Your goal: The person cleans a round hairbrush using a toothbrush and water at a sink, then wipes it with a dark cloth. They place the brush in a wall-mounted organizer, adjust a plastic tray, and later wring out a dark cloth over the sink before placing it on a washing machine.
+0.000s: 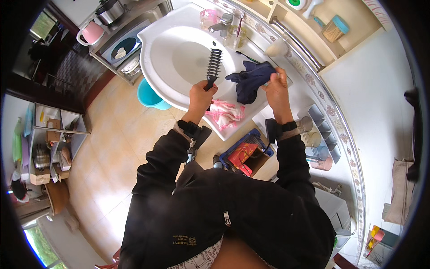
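1. Gripping a black brush point(214, 63) over the sink point(165, 67), left hand point(202, 96), fingers wrapped round its handle.
2. Pinching a dark blue cloth point(251, 80) at the sink's right edge, right hand point(277, 89), fingers together.
3. Already got hold of both; no telling how much more to do.
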Demonstrator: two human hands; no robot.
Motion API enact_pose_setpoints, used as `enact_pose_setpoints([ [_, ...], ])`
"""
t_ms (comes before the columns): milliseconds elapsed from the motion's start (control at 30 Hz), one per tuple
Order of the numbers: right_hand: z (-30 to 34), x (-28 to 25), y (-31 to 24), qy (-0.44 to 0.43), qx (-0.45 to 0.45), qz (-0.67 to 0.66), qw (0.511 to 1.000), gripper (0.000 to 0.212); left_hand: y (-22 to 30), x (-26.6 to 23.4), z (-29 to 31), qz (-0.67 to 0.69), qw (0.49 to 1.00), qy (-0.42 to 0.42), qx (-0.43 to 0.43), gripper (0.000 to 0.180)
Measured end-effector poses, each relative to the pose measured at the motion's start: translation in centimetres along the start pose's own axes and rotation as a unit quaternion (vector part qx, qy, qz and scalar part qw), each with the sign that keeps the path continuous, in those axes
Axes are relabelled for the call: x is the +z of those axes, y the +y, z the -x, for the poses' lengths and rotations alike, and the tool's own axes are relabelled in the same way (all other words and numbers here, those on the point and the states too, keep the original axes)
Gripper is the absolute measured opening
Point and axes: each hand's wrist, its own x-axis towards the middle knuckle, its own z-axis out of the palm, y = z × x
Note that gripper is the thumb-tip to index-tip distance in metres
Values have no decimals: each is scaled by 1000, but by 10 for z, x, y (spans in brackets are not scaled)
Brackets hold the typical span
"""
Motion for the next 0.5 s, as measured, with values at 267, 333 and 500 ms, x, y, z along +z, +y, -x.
enact_pose_setpoints([
  [267, 31, 57, -8, -186, -59, -4, 981, 33, 16, 46, 12, 171, 984, -56, 15, 12],
  [333, 32, 72, 3, -173, -157, 276, 932, 30, 15, 70, 14, 155, 983, -30, 96, 19],
  [500, 27, 88, 9, -56, -211, 400, 890, 31, 5, 79, 32, 144, 988, -49, -25, 19],
])
